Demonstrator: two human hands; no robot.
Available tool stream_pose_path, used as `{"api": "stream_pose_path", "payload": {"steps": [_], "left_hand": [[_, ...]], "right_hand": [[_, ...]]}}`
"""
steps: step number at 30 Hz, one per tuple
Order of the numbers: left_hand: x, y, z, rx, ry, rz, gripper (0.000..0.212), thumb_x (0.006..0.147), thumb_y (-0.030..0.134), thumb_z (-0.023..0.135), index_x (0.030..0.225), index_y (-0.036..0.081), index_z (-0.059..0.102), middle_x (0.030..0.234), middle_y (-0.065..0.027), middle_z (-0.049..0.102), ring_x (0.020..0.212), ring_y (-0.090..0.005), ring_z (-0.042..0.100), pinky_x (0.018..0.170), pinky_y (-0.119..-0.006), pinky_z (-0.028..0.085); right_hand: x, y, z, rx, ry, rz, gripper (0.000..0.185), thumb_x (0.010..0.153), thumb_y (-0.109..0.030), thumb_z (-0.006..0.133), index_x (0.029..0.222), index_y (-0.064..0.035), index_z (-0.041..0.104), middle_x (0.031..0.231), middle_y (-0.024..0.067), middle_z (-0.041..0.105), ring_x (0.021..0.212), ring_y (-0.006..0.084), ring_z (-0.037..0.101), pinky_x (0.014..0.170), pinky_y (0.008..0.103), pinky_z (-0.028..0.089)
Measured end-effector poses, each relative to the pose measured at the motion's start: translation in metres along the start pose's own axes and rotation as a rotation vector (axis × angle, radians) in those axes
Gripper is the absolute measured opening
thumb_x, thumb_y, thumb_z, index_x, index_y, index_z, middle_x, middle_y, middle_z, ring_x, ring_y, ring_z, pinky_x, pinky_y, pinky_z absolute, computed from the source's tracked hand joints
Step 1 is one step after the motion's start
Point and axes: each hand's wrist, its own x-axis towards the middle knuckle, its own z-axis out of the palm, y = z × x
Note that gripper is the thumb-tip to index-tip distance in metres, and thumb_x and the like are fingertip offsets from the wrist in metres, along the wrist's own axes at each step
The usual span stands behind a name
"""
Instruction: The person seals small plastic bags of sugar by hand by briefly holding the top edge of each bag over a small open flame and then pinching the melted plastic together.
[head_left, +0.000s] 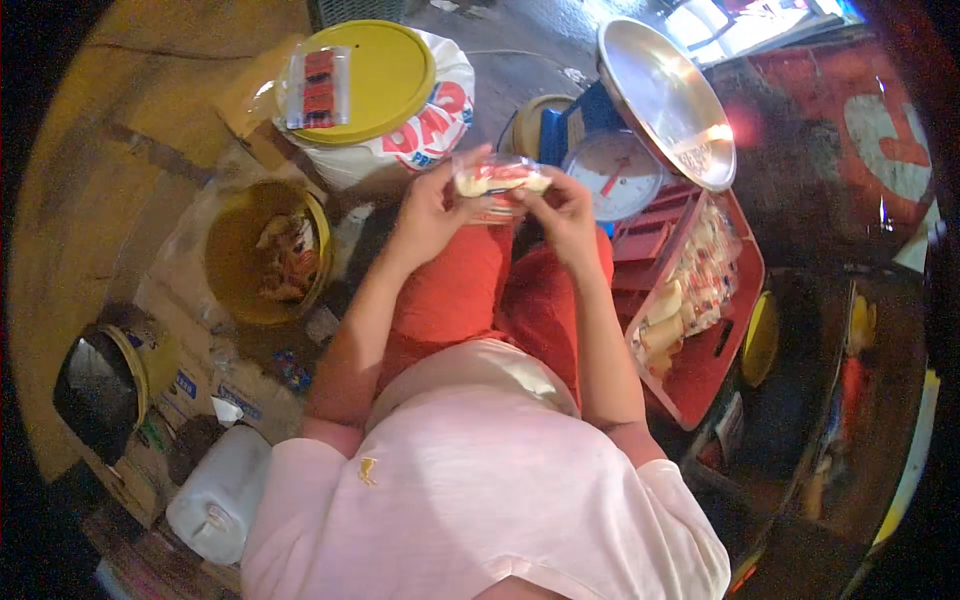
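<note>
A clear plastic packet (501, 178) with red print and pale contents is held above my knees. My left hand (433, 214) grips its left end. My right hand (561, 212) has fingers and thumb on its right end. Blur hides the packet's finer detail. Beyond my left hand, a flat packet with red and black print (319, 88) lies on the yellow round lid (386, 79) of a container wrapped in a white printed sack (352, 165). To my right, a red plastic crate (739, 341) holds many similar filled packets (709, 262).
A dial scale (613, 176) with a tilted metal pan (664, 97) stands ahead on the right. On the left are a yellow tub (232, 255) with scraps inside, a white plastic jug (217, 495) and a dark-topped container (97, 390). Flattened cardboard (180, 397) covers the floor there.
</note>
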Motion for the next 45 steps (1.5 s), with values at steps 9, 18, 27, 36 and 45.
{"api": "stream_pose_path", "payload": {"steps": [9, 18, 27, 36, 45], "left_hand": [[-0.003, -0.017, 0.018, 0.005, -0.060, -0.034, 0.016, 0.078, 0.003, 0.061, 0.094, 0.000, 0.060, 0.092, -0.0051, 0.057, 0.087, -0.0115, 0.054, 0.078, -0.024, 0.042], [0.006, 0.008, 0.031, 0.238, -0.041, -0.065, 0.011, 0.081, 0.006, 0.056, 0.087, -0.001, 0.062, 0.087, -0.0037, 0.057, 0.082, -0.0094, 0.053, 0.074, -0.021, 0.041], [0.006, 0.021, 0.035, 0.239, -0.081, -0.135, 0.015, 0.083, 0.008, 0.054, 0.091, -0.001, 0.064, 0.084, -0.0016, 0.060, 0.075, -0.0070, 0.054, 0.068, -0.020, 0.042], [0.009, 0.016, 0.042, 0.062, -0.149, -0.190, 0.017, 0.082, 0.008, 0.057, 0.098, 0.001, 0.059, 0.086, -0.0029, 0.061, 0.075, -0.0065, 0.055, 0.069, -0.020, 0.044], [0.004, -0.013, 0.045, -0.037, -0.088, -0.144, 0.027, 0.074, 0.012, 0.068, 0.098, 0.001, 0.059, 0.081, -0.0013, 0.061, 0.078, -0.0086, 0.057, 0.071, -0.024, 0.047]], "right_hand": [[-0.004, 0.009, -0.035, 0.004, 0.058, -0.063, 0.011, 0.080, -0.009, 0.060, 0.083, 0.0013, 0.061, 0.072, 0.0020, 0.059, 0.058, 0.0069, 0.051, 0.053, 0.0208, 0.041], [-0.005, -0.009, -0.068, 0.081, 0.198, -0.192, 0.009, 0.078, -0.005, 0.061, 0.083, 0.0019, 0.057, 0.075, 0.0042, 0.059, 0.070, 0.0086, 0.055, 0.063, 0.0230, 0.044], [-0.014, 0.013, -0.063, 0.029, 0.084, -0.104, 0.010, 0.077, -0.006, 0.062, 0.078, 0.0019, 0.055, 0.068, 0.0022, 0.057, 0.064, 0.0075, 0.052, 0.060, 0.0229, 0.042], [-0.009, 0.021, -0.058, 0.102, 0.112, -0.091, 0.011, 0.079, -0.009, 0.060, 0.077, 0.0014, 0.057, 0.067, 0.0017, 0.057, 0.065, 0.0067, 0.052, 0.059, 0.0222, 0.042], [0.005, 0.022, -0.047, 0.165, -0.002, 0.067, 0.018, 0.079, -0.014, 0.062, 0.088, 0.0009, 0.059, 0.082, 0.0051, 0.060, 0.077, 0.0092, 0.054, 0.065, 0.0222, 0.043]]}}
